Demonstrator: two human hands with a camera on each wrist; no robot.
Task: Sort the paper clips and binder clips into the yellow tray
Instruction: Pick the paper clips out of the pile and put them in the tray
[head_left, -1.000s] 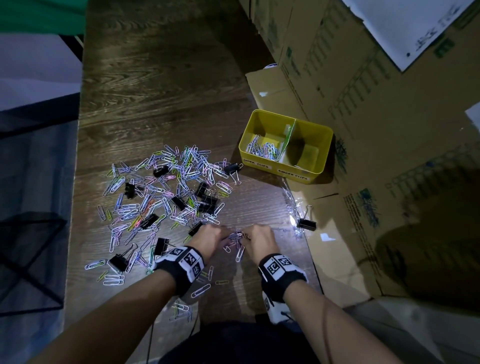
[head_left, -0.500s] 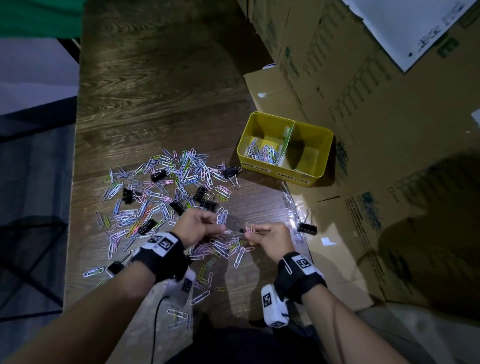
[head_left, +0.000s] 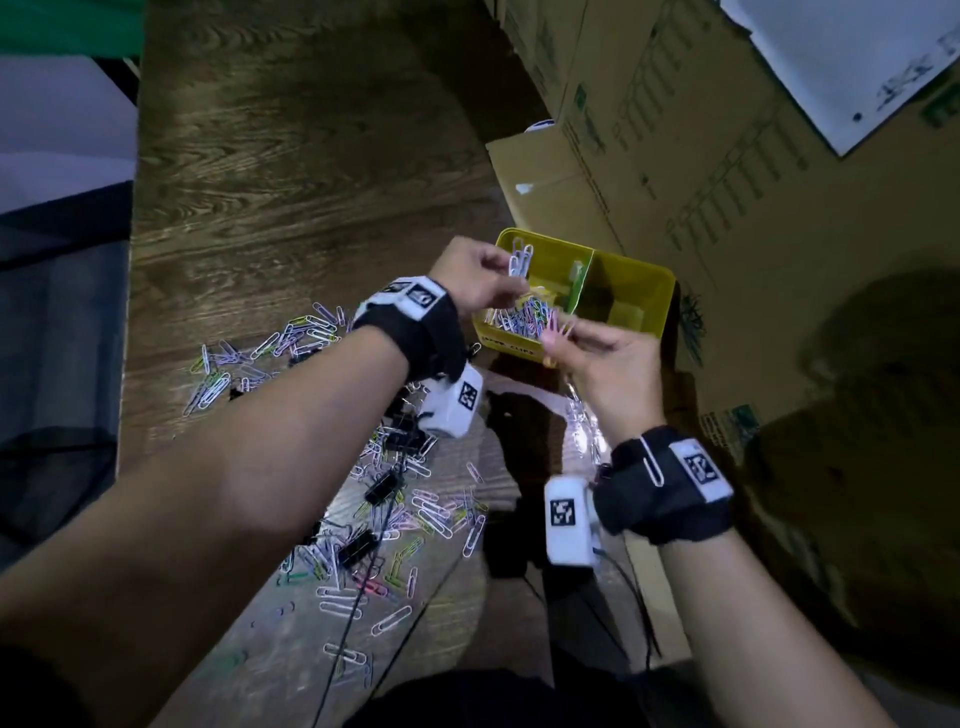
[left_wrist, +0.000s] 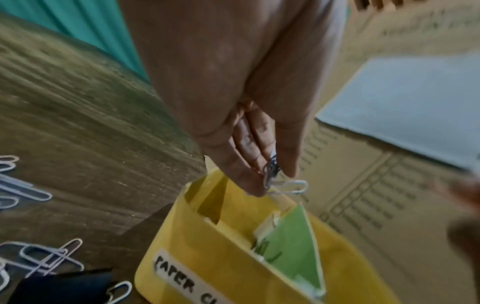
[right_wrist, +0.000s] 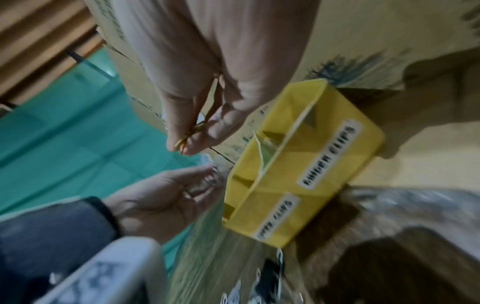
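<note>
Both hands up off table now: left hand (head_left: 480, 278) pinching paper clips (head_left: 520, 258) over yellow tray (head_left: 657, 306), right hand (head_left: 605, 358) bringing clips to its front edge.

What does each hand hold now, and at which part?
The left hand pinches a few paper clips by their lower ends above the tray. The right hand pinches pink clips by one end.

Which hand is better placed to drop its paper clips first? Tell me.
Left. The left hand pinches paper clips right over the yellow tray compartment that holds clips; the right hand is nearer its front wall.
</note>
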